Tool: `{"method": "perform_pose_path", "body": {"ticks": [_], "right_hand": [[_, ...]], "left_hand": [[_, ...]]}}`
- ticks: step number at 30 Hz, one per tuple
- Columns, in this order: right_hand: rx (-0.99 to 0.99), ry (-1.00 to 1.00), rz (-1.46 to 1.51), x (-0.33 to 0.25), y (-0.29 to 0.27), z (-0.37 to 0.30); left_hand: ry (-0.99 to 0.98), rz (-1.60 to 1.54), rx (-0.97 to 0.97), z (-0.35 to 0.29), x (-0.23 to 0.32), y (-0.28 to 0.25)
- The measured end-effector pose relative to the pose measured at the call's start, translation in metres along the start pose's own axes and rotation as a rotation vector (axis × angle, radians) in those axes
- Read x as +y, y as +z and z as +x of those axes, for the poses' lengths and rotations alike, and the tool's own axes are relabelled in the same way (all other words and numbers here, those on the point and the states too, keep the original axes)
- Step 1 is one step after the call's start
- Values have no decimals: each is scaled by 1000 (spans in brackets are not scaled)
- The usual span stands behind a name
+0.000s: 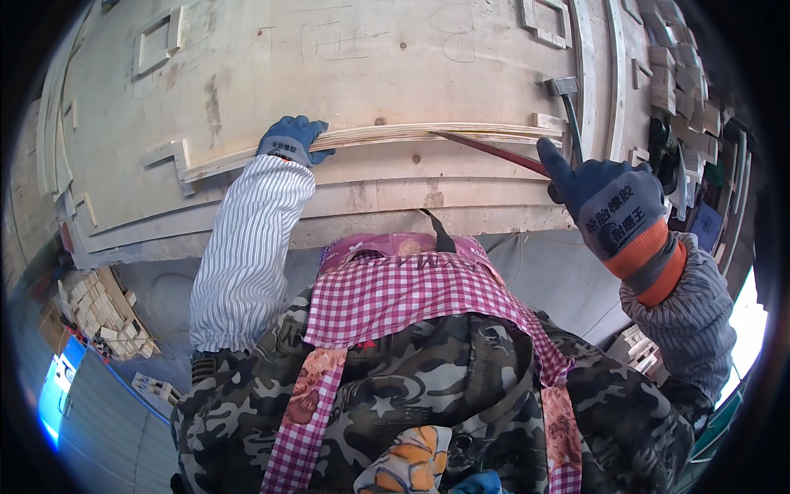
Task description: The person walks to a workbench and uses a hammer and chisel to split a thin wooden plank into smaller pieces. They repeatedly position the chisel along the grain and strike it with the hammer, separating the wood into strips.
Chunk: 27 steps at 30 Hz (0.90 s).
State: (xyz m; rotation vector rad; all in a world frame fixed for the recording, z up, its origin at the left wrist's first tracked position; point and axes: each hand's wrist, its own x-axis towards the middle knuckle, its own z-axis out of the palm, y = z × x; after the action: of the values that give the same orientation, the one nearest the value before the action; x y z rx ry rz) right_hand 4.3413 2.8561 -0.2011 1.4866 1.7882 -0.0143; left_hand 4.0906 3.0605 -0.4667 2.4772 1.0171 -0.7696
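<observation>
My left hand [292,140], in a blue-coated grey glove, is closed around a bundle of long thin wooden strips [370,135] lying across a big plywood panel [346,82]. Over the strips' right part reaches a long tapering tool [502,156] with a dark pointed tip and a red shaft. Its exact kind I cannot make out. The shaft runs into my right hand [613,198], gloved the same way and closed, with one finger or thumb stretched up beside it. A hammer [568,103] has its head just beyond that hand; its dark handle disappears behind the glove.
Small wooden frames [158,39] and blocks sit on the panel. Stacked timber pieces [679,62] stand along the right side. Below left, a pile of cut wood blocks [103,313] lies on the grey floor [160,288]. Another plywood edge [370,222] is close to my body.
</observation>
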Motion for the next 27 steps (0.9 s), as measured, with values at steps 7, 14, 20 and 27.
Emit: {"method": "perform_pose_path", "body": {"ticks": [7, 14, 20, 27], "right_hand": [[332, -29, 670, 24, -55, 18], [476, -92, 378, 32, 0, 30], [288, 38, 328, 18, 58, 12], [320, 67, 411, 17, 79, 4]], "left_hand": [[-55, 43, -52, 7, 6, -6], [-45, 1, 9, 7, -1, 1], [-30, 21, 31, 5, -3, 4], [-22, 16, 47, 4, -2, 5]]}}
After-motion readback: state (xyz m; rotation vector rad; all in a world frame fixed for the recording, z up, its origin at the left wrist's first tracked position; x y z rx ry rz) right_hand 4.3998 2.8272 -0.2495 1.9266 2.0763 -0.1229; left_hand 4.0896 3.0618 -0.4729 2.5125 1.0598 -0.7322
